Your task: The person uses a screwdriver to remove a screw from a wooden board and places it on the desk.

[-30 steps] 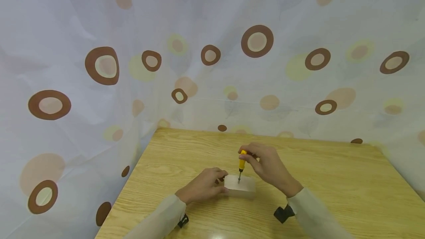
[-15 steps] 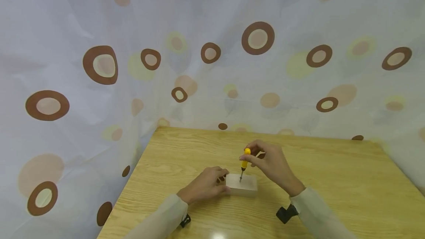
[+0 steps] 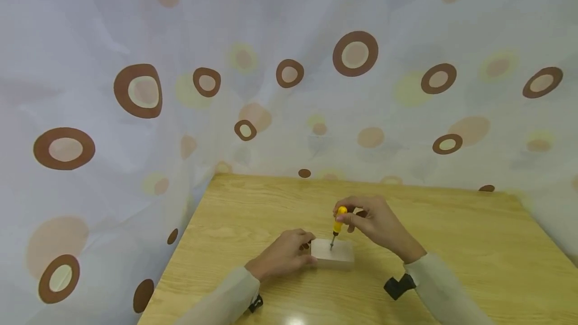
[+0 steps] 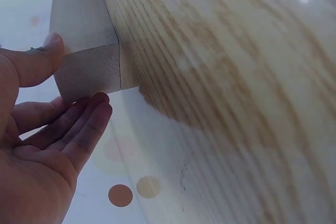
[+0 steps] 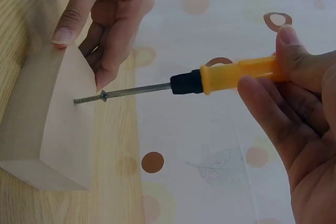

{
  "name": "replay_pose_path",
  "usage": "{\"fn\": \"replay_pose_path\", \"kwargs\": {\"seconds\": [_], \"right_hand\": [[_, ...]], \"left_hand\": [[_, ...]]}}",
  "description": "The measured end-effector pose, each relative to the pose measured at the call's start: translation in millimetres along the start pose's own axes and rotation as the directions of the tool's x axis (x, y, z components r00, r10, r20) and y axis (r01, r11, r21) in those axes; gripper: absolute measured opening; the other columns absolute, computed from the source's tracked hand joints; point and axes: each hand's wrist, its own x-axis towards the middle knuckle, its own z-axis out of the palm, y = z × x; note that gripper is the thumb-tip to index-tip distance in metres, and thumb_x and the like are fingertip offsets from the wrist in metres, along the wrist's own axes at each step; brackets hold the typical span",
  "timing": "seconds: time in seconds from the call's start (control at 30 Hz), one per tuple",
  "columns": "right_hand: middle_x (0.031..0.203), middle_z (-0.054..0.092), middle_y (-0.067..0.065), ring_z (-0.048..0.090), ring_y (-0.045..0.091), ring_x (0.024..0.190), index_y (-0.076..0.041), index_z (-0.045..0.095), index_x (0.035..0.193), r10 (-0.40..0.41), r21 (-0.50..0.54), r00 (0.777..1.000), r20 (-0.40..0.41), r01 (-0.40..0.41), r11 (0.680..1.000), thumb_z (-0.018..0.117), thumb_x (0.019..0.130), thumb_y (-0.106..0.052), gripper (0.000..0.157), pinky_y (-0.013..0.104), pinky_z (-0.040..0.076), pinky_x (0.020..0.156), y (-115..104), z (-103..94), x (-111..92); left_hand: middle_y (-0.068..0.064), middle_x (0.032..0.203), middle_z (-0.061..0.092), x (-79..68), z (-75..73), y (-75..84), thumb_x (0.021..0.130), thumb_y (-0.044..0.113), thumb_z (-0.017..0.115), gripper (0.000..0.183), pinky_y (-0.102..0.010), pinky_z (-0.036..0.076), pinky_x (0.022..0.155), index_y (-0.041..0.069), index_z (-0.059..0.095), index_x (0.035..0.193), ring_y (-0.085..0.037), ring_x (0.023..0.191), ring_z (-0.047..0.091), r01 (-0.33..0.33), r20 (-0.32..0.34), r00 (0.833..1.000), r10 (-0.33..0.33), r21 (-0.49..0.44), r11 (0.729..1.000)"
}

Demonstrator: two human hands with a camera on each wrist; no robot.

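A pale wooden block (image 3: 341, 257) lies on the wooden table. My left hand (image 3: 284, 254) holds its left end, the thumb along the near side and the fingers at the far side. A metal screw (image 5: 88, 99) stands in the block's top face, with much of its thread showing. The tip of a screwdriver (image 5: 226, 76), yellow-handled with a black collar, meets the screw head. My right hand (image 3: 379, 224) pinches the handle near its top between thumb and fingers. The screwdriver leans a little to the right in the head view.
The wooden table (image 3: 451, 245) stretches out to both sides of the block. A white curtain (image 3: 397, 24) with brown and beige circles hangs behind the table and on its left. Black straps show at both wrists.
My right fingers have shifted round the handle, and the screwdriver leans more to the right. The left hand keeps its hold on the block. The head view has shifted slightly.
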Motion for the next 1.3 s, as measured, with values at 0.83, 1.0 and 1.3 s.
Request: {"fn": "replay_pose_path", "kwargs": {"seconds": [0.83,1.0,1.3], "right_hand": [[0.105,0.074,0.007,0.068,0.017,0.071,-0.014,0.074,0.116,0.077,-0.027,0.997,0.003,-0.077,0.997,0.067,0.101,-0.016,0.016,0.032,0.060,0.061,2,6.3,3],[0.100,0.072,0.006,0.068,0.017,0.067,-0.012,0.074,0.116,0.122,0.002,0.989,-0.078,-0.122,0.992,0.072,0.098,-0.021,0.020,0.033,0.061,0.064,3,9.5,-3],[0.094,0.070,0.001,0.065,0.015,0.064,-0.013,0.074,0.113,-0.026,-0.042,1.000,-0.016,0.025,0.999,0.068,0.098,-0.005,0.018,0.030,0.058,0.058,8,3.5,0]], "left_hand": [[-0.002,0.120,0.069,0.6,-5.0,-4.8,0.095,0.037,0.076,0.046,-0.020,0.053,0.085,0.007,0.068,0.130,-0.007,0.103,0.064,-0.017,0.024,1.000,0.016,0.036,0.999],[-0.002,0.120,0.069,0.3,-4.3,-3.3,0.095,0.038,0.076,0.049,-0.020,0.054,0.085,0.007,0.067,0.131,-0.008,0.103,0.065,-0.003,0.031,1.000,0.002,0.033,0.999],[-0.001,0.120,0.068,-0.1,-4.0,-3.5,0.095,0.038,0.075,0.048,-0.020,0.053,0.086,0.007,0.067,0.132,-0.008,0.105,0.064,-0.002,0.016,1.000,0.001,0.043,0.999]]}}
